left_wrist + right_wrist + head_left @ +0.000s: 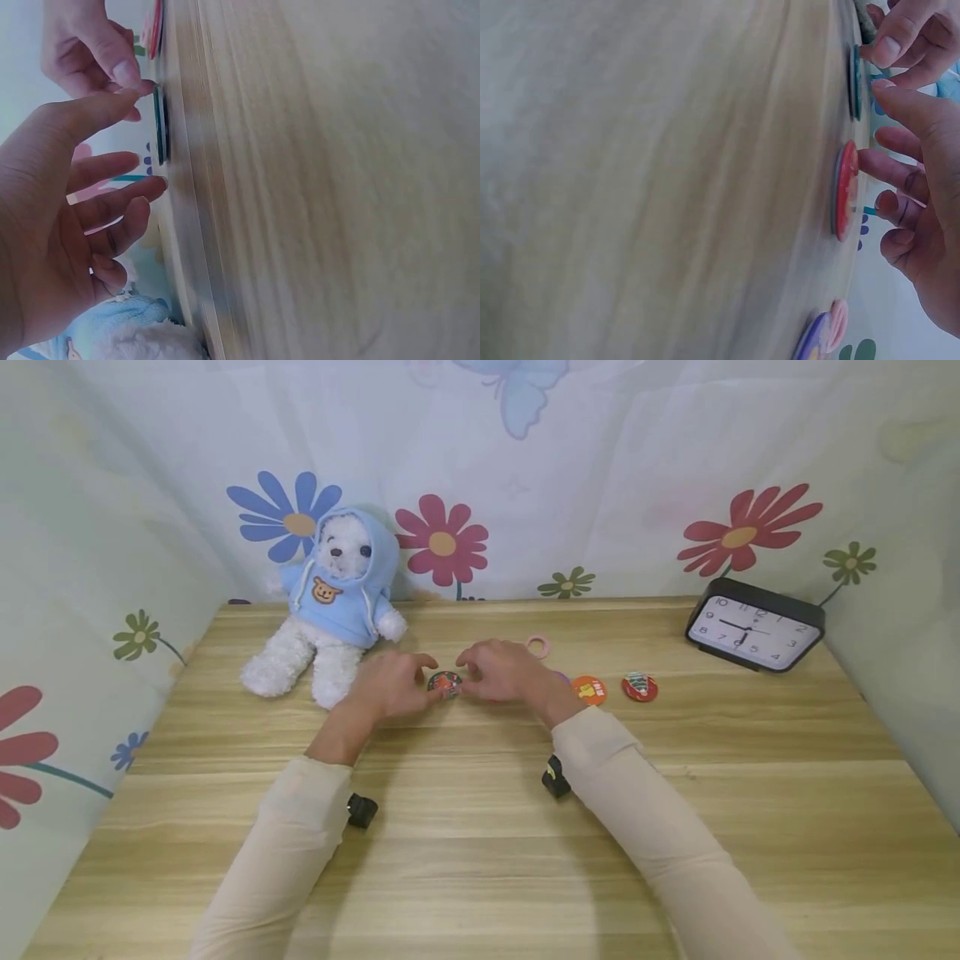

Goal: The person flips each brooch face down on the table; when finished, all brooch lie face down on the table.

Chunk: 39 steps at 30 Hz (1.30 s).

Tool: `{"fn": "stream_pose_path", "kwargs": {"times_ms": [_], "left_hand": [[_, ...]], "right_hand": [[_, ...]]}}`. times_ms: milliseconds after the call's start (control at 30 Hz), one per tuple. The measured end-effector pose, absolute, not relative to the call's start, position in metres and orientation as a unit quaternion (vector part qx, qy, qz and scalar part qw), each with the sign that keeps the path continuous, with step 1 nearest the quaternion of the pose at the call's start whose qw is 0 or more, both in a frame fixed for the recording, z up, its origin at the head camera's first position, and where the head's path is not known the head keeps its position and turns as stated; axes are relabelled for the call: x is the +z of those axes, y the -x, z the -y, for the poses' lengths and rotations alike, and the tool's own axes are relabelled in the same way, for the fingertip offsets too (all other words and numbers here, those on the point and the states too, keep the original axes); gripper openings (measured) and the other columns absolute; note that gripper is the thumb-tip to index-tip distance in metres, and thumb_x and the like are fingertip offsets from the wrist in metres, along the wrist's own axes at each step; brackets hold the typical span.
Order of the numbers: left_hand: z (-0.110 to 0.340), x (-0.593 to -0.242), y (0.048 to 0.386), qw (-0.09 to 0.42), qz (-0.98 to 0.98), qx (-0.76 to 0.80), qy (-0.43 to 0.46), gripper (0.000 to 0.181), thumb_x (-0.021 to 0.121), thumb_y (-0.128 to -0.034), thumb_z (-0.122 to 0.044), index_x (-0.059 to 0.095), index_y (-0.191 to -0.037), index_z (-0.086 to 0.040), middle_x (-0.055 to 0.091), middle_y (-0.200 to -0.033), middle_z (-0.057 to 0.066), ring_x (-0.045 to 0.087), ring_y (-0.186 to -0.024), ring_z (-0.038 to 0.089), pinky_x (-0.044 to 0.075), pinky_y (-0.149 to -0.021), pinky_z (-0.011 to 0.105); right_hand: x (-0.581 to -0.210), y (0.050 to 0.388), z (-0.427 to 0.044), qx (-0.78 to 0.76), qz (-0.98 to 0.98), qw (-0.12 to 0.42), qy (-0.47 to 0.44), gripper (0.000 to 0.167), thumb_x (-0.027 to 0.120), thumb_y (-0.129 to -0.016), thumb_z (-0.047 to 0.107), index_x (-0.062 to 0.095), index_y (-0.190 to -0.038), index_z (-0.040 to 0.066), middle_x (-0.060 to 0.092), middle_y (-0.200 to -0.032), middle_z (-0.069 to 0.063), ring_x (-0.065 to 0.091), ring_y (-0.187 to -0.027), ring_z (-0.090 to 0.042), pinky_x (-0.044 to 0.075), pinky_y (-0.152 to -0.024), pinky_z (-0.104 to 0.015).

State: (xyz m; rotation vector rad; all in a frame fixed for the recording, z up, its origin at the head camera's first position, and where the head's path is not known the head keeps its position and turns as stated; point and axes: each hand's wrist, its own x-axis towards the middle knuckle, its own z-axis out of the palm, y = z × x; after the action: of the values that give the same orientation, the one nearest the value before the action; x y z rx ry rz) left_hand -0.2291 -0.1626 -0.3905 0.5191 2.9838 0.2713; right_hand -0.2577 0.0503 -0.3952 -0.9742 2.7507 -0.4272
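Note:
A round badge (445,682) with a dark green rim lies flat on the wooden table between the two hands. On its left side is my left hand (393,683), with thumb and fingers spread apart around the near edge. From the right my right hand (506,670) reaches over, its thumb close to the same badge. Whether either hand touches it I cannot tell. Beneath the right fingers, in the right wrist view, lies a red badge (847,191), mostly hidden by that hand in the head view. Neither hand appears to grip anything.
Right of the hands lie a purple badge (561,677), an orange badge (589,690), a red badge with a tree design (640,687) and a pink ring (537,647). A white plush toy (341,602) in a blue hoodie sits back left; a black clock (753,627) stands back right.

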Motion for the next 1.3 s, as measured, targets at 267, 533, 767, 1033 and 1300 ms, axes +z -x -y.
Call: {"fn": "stream_pose_path", "kwargs": {"times_ms": [267,533,767,1033,1300], "left_hand": [[0.165,-0.392,0.231,0.066,-0.978,0.100,-0.168,0.061,0.073,-0.0842,-0.057,0.069,-0.129,-0.015,0.076,-0.102,0.005,0.070,-0.094,0.026,0.055,-0.082,0.044],[0.164,-0.393,0.233,0.068,-0.977,0.106,-0.170,0.057,0.077,-0.0825,-0.051,0.070,-0.126,-0.015,0.076,-0.100,0.005,0.069,-0.092,0.025,0.054,-0.081,0.043],[0.163,-0.394,0.234,0.066,-0.976,0.103,-0.178,0.054,0.077,-0.0833,-0.050,0.072,-0.123,-0.015,0.076,-0.097,0.003,0.069,-0.089,0.023,0.053,-0.077,0.041],[0.163,-0.395,0.235,0.069,-0.977,0.105,-0.174,0.051,0.077,-0.0839,-0.048,0.073,-0.122,-0.015,0.076,-0.097,0.003,0.068,-0.088,0.023,0.053,-0.078,0.041],[0.166,-0.397,0.239,0.073,-0.974,0.124,-0.173,0.047,0.080,-0.0831,-0.043,0.074,-0.120,-0.013,0.074,-0.091,0.002,0.065,-0.084,0.020,0.049,-0.074,0.037]], "right_hand": [[-0.404,0.257,-0.046,-0.155,-0.927,0.088,0.331,0.055,0.070,-0.092,0.047,0.065,-0.134,0.012,0.067,-0.111,-0.001,0.063,-0.098,-0.018,0.055,-0.089,-0.036],[-0.408,0.255,-0.043,-0.148,-0.926,0.078,0.339,0.035,0.071,-0.092,0.046,0.071,-0.112,0.017,0.060,-0.095,0.002,0.054,-0.083,-0.015,0.046,-0.070,-0.029],[-0.410,0.256,-0.041,-0.150,-0.925,0.088,0.338,0.035,0.070,-0.094,0.045,0.072,-0.116,0.017,0.058,-0.095,0.001,0.053,-0.083,-0.015,0.044,-0.069,-0.028],[-0.413,0.258,-0.040,-0.160,-0.921,0.089,0.343,0.033,0.072,-0.094,0.042,0.074,-0.116,0.018,0.060,-0.096,0.002,0.054,-0.083,-0.014,0.045,-0.070,-0.029],[-0.414,0.261,-0.037,-0.199,-0.917,0.110,0.327,0.037,0.073,-0.093,0.037,0.072,-0.124,0.016,0.066,-0.105,0.000,0.059,-0.091,-0.015,0.051,-0.082,-0.032]]}}
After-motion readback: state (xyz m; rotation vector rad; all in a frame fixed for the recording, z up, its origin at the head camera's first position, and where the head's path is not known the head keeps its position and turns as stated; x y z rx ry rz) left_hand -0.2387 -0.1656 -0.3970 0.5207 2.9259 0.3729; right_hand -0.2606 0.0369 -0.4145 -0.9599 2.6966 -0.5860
